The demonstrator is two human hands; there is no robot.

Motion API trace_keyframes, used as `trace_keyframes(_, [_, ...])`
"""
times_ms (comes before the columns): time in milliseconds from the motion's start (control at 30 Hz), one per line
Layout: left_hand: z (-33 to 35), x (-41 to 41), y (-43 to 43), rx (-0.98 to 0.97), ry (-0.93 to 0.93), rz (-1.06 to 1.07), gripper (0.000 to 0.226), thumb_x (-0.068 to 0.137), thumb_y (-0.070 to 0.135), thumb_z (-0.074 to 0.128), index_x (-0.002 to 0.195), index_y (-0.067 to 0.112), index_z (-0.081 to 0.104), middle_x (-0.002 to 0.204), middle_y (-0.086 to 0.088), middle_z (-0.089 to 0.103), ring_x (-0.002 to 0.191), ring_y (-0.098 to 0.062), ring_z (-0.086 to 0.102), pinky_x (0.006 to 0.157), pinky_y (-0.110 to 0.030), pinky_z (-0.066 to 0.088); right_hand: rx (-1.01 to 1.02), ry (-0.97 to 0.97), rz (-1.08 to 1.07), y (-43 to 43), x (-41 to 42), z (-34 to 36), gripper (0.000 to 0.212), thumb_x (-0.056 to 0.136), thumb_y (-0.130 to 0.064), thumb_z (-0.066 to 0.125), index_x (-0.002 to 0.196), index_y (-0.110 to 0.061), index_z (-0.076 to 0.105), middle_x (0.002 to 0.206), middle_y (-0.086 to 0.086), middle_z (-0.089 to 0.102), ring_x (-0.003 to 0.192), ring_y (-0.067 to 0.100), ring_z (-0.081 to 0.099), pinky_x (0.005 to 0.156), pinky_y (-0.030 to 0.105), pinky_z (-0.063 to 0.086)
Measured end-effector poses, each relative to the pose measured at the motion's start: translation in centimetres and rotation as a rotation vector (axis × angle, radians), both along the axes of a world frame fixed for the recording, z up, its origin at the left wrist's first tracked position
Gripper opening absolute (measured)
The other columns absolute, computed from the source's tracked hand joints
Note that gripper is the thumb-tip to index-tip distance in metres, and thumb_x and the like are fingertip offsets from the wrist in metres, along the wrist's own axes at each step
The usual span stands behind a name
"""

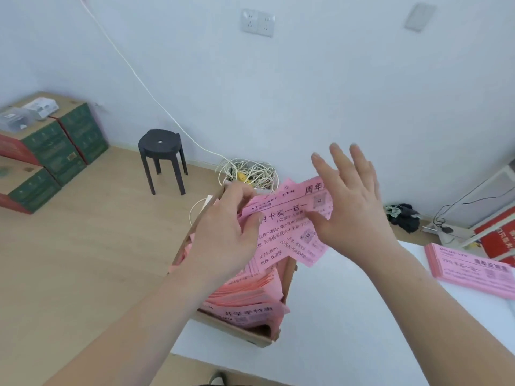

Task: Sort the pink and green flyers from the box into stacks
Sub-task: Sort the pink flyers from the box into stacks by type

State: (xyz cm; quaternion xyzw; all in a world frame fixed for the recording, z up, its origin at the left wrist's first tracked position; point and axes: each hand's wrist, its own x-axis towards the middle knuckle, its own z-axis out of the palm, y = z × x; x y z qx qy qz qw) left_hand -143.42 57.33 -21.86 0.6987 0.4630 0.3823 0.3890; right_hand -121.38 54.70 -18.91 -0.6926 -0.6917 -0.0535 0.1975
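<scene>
Head view shows the left hand (223, 232) pinching a fanned bunch of pink flyers (289, 227) just above the cardboard box (237, 330), likely to thumb through them. Beside the bunch, the right hand (351, 207) is spread open, thumb apparently touching it. Right of the box lies a pink stack (471, 270); no green flyers show.

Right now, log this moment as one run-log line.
left hand: gripping pink flyers above box | right hand: open, fingers spread, against the flyers | pink stack: on table, right | green flyers: none visible
</scene>
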Motion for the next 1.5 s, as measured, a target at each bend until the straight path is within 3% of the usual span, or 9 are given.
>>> trace_keyframes(100, [-0.3,3.8,-1.8,0.035,0.075,-0.078,0.025,0.097,0.015,0.061,0.104,0.037,0.052,0.098,0.018,0.07,0.092,-0.004,0.066,0.079,-0.04,0.055,-0.219,-0.128,-0.065,-2.3,3.2,2.4,0.068,0.082,-0.035,0.078,0.144,-0.039,0.05,0.151,-0.011,0.049,0.148,0.017,0.033,0.126,0.046,0.016])
trace_keyframes(200, [-1.8,7.9,-4.3,0.045,0.127,-0.164,0.019,0.097,0.019,0.061,0.101,0.035,0.051,0.088,0.014,0.069,0.081,-0.007,0.064,0.073,-0.041,0.053,-0.587,-0.009,-0.202,-5.5,6.5,2.2,0.019,0.084,-0.033,0.069,0.1,-0.04,0.062,0.1,-0.017,0.067,0.093,0.013,0.063,0.079,0.032,0.055])
trace_keyframes(267, [-2.9,10.4,-6.1,0.048,0.17,-0.237,0.018,0.097,0.022,0.06,0.101,0.036,0.05,0.086,0.015,0.068,0.08,-0.006,0.063,0.073,-0.04,0.052,-0.679,-0.03,-0.231,-7.9,9.1,0.4,0.009,0.083,-0.029,0.067,0.084,-0.032,0.059,0.083,-0.013,0.063,0.079,0.012,0.061,0.062,0.028,0.049])
trace_keyframes(467, [-7.3,16.4,-9.4,0.005,0.253,-0.372,0.02,0.093,0.019,0.064,0.102,0.032,0.053,0.082,0.013,0.066,0.074,-0.005,0.057,0.06,-0.022,0.043,-0.662,-0.125,-0.26,-13.4,15.2,-4.6,0.01,0.084,-0.023,0.056,0.092,-0.028,0.057,0.089,-0.009,0.063,0.085,0.022,0.061,0.053,0.024,0.033])
trace_keyframes(667, [-12.4,17.5,-10.4,-0.243,0.149,-0.281,0.022,0.091,0.013,0.063,0.089,0.033,0.056,0.078,0.004,0.064,0.065,-0.008,0.053,0.059,-0.024,0.043,-0.57,-0.364,-0.176,-14.1,15.7,-8.8,0.019,0.084,-0.014,0.054,0.095,-0.029,0.05,0.08,-0.008,0.048,0.082,0.023,0.045,0.075,0.033,0.035])
trace_keyframes(800, [-14.7,17.2,-10.9,-0.308,0.157,-0.247,0.018,0.087,0.016,0.068,0.09,0.032,0.062,0.086,0.007,0.07,0.082,-0.013,0.063,0.075,-0.038,0.053,-0.616,-0.316,-0.135,-14.0,16.0,-12.3,0.027,0.088,-0.016,0.057,0.112,-0.028,0.055,0.097,-0.006,0.057,0.095,0.023,0.053,0.078,0.034,0.033])
trace_keyframes(967, [-15.6,17.1,-10.6,-0.301,0.175,-0.258,0.021,0.084,0.014,0.072,0.095,0.03,0.064,0.093,0.008,0.071,0.095,-0.007,0.065,0.086,-0.026,0.051,-0.573,-0.216,-0.126,-15.5,16.8,-13.4,0.03,0.093,-0.032,0.058,0.122,-0.033,0.052,0.108,-0.009,0.058,0.105,0.02,0.056,0.085,0.033,0.041])
trace_keyframes(1333, [-16.9,17.9,-10.8,-0.321,0.264,-0.227,0.025,0.088,0.024,0.074,0.107,0.036,0.063,0.102,0.015,0.069,0.097,-0.004,0.064,0.085,-0.02,0.051,-0.54,-0.146,-0.127,-17.4,16.1,-16.4,0.05,0.089,-0.022,0.057,0.137,-0.029,0.044,0.12,-0.006,0.054,0.11,0.02,0.055,0.089,0.032,0.044])
trace_keyframes(1500, [-16.3,18.5,-10.6,-0.348,0.259,-0.191,0.03,0.086,0.033,0.075,0.113,0.032,0.061,0.105,0.015,0.068,0.101,-0.005,0.064,0.083,-0.02,0.049,-0.443,-0.039,-0.11,-15.5,15.6,-15.9,0.028,0.095,-0.026,0.053,0.123,-0.025,0.053,0.108,-0.006,0.064,0.1,0.022,0.061,0.075,0.035,0.041])
